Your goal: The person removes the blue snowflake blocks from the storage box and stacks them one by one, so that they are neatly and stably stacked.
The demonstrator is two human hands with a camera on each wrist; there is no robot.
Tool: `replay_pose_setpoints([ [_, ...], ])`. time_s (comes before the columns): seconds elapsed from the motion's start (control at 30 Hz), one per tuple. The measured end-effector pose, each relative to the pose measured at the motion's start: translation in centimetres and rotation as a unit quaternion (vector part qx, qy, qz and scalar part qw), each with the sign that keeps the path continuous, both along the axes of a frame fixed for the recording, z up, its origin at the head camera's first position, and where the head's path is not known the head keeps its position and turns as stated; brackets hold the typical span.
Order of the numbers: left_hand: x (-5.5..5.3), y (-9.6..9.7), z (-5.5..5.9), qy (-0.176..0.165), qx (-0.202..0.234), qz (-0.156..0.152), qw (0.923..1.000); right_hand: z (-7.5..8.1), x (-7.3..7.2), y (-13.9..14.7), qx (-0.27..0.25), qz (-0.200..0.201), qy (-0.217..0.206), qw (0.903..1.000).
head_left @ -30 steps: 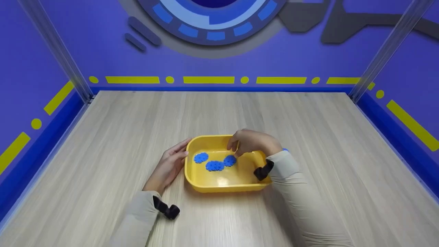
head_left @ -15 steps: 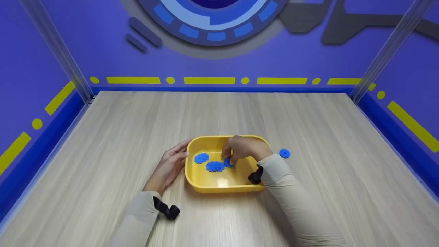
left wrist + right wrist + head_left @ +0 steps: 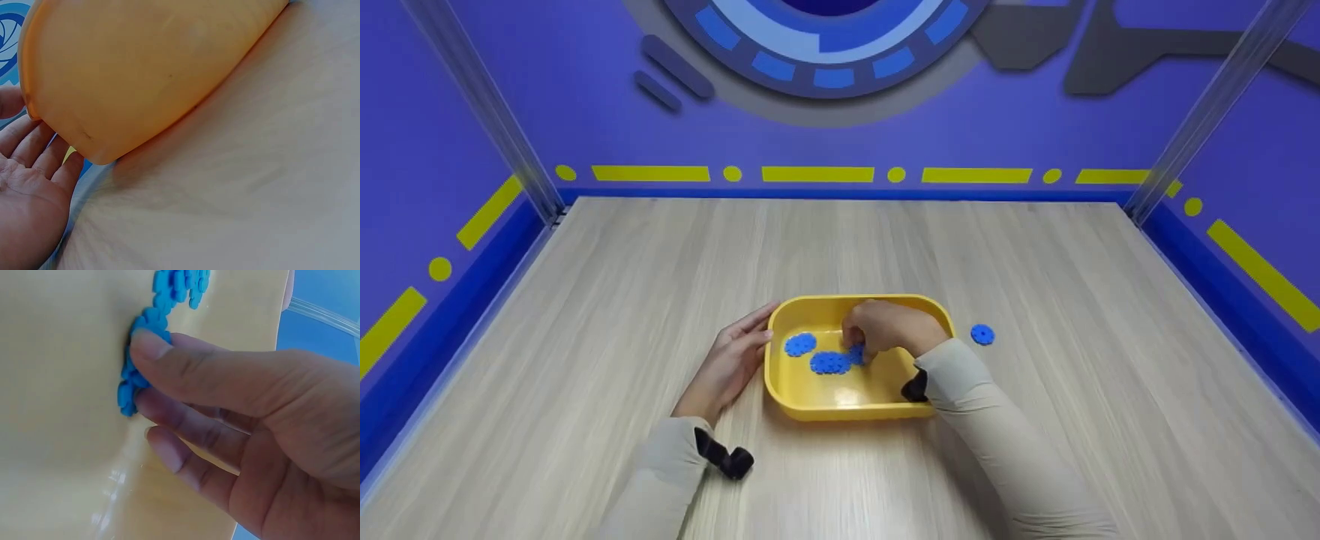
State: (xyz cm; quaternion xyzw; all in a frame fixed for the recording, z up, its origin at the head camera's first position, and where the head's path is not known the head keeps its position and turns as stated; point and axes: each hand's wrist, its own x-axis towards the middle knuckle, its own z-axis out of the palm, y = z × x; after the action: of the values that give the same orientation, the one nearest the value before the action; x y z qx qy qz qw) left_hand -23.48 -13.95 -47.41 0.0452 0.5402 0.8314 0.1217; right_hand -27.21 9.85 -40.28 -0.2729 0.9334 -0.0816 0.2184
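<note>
My left hand (image 3: 731,361) holds the left side of a yellow plastic tub (image 3: 847,412). Its thumb is at the rim and its fingers lie against the outer wall, as the left wrist view also shows. Inside the tub, my right hand (image 3: 891,327) pinches a blue notched interlocking disc (image 3: 128,398) between thumb and fingers, low near the tub's floor. Just left of that hand lie several joined or overlapping blue discs (image 3: 830,363). Farther left in the tub is another blue disc piece (image 3: 800,345). My right fingertips partly cover the pinched disc.
One blue disc (image 3: 982,334) lies on the wooden table (image 3: 660,262), right of the tub. Blue-purple panels with yellow dashes, such as the back wall (image 3: 840,146), enclose the table at the back and sides.
My right hand has moved left and down inside the tub, onto the nearest blue disc. The disc on the table, mostly hidden by my wrist before, now shows. My left hand stays put.
</note>
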Motion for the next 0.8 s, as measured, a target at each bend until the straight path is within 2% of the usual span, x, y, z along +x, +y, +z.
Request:
replay_pose_setpoints([
  [0.43,0.0,0.0,-0.1,0.002,-0.002,0.001,1.0000,0.3,-0.3,0.7,-0.013,-0.001,-0.013,0.9998],
  [0.8,0.0,-0.1,0.0,-0.001,-0.003,0.001,1.0000,1.2,-0.4,1.4,-0.050,0.026,-0.023,0.9981],
])
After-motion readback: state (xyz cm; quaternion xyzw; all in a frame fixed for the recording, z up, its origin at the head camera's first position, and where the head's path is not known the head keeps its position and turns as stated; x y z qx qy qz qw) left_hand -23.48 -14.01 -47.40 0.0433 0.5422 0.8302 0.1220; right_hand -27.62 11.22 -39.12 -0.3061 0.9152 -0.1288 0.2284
